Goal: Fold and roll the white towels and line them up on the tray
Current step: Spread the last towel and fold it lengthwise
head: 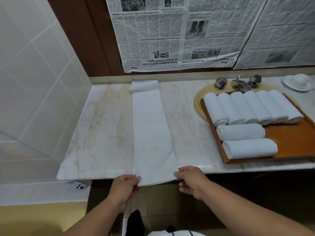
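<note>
white towel (153, 133), folded into a long narrow strip, lies lengthwise on the marble counter (102, 125). its far end is bunched up by the back wall and its near end hangs just over the front edge. the left hand (125, 184) pinches the near left corner and the right hand (190, 179) the near right one, fingers curled on the cloth. the wooden tray (298, 133) across the sink (197, 99) holds eight rolled towels (247, 106): six side by side in a back row, two crosswise in front. folding this one looks done; rolling it and setting it on the tray remain. no other loose towel is in view.
</note>
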